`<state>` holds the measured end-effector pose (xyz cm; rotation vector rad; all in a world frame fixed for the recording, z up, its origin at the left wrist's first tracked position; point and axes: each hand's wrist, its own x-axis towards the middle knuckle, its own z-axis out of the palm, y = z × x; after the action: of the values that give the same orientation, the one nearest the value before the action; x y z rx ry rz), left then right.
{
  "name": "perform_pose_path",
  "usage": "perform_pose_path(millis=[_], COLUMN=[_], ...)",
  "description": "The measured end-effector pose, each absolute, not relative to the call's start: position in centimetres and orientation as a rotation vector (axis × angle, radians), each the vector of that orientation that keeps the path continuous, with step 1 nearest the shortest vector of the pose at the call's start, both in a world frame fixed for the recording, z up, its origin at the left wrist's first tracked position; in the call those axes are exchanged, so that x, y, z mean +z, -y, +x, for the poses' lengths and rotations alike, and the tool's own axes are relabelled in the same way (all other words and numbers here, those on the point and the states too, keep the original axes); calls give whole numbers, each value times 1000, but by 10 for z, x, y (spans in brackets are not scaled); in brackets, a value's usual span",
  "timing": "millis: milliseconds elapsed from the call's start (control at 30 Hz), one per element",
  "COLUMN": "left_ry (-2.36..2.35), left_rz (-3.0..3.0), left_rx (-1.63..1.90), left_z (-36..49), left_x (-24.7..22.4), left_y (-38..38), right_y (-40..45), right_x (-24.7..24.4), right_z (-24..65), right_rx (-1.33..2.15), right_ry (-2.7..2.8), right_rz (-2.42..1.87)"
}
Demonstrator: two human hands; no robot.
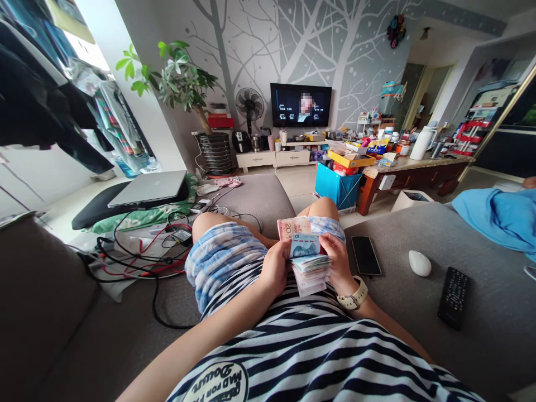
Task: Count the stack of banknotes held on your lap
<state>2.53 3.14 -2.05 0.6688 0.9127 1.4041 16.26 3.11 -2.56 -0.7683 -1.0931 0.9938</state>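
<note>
Both my hands hold banknotes above my lap. My left hand (275, 267) is closed at the left edge of the notes, thumb on top. My right hand (335, 259) grips their right edge, with a pale watch on the wrist. A bluish ten note (305, 247) is stretched between the two hands. Behind it, farther from me, sticks out a reddish-brown twenty note (293, 226). Below, nearer my body, a fanned stack of banknotes (310, 273) hangs down, bluish on top and pale purple at the bottom. The fingers beneath the notes are hidden.
On the sofa to my right lie a black phone (366, 255), a white mouse (419, 263) and a remote control (454, 297). Tangled cables (142, 257) and a laptop (148, 188) are at my left. Ahead stand a blue bin (338, 187) and a cluttered table (439, 163).
</note>
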Motion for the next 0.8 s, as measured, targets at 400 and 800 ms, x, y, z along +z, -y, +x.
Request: perform_pose_path(millis=[400,800], left_ry=[-822,-815], left_rz=[666,685], left_rx=[1367,1325], left_z=[26,27], left_x=[-19,-13], left_y=[-29,-24], right_y=[-32,-35], right_x=[-25,-29], right_z=[162,163], right_rx=[1076,1099], right_ry=[1103,1059], right_rz=[-758,-786])
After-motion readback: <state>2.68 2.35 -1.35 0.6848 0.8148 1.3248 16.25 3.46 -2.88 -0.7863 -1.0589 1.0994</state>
